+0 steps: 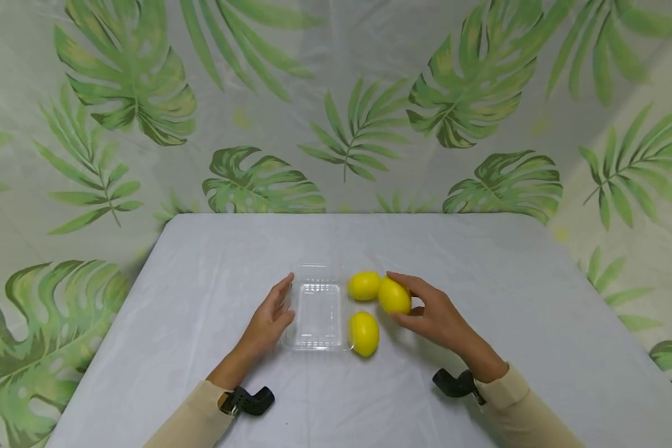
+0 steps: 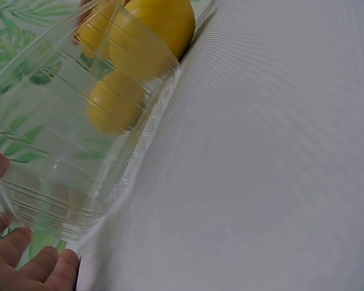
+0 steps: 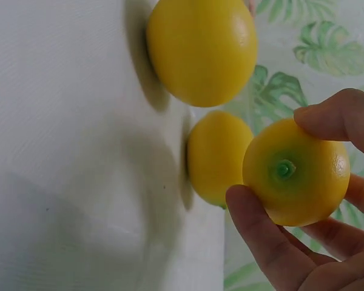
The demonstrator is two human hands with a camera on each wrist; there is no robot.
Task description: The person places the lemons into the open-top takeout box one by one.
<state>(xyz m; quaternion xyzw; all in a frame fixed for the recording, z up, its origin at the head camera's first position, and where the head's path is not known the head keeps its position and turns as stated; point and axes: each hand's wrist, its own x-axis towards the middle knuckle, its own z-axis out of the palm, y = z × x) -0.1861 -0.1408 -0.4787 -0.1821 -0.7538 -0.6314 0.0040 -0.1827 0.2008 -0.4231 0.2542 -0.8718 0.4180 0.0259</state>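
Note:
My right hand point(image 1: 438, 316) grips a yellow lemon point(image 1: 394, 295) between thumb and fingers. In the right wrist view the held lemon point(image 3: 297, 176) shows its green stem end and hangs clear of the cloth. A clear plastic container point(image 1: 319, 314) sits left of the lemons, its open top up. My left hand point(image 1: 266, 320) rests along the container's left side, thumb and fingertips right at the wall; the left wrist view has its fingers point(image 2: 39, 267) low by one end. Two more lemons lie on the table, one point(image 1: 364, 285) farther back, another point(image 1: 365, 334) against the container's right edge.
A white cloth covers the table point(image 1: 213, 249), whose back edge meets a leaf-patterned hanging point(image 1: 347, 143). Dark wrist cameras point(image 1: 252, 401) are strapped at both sleeves, close over the table's near part.

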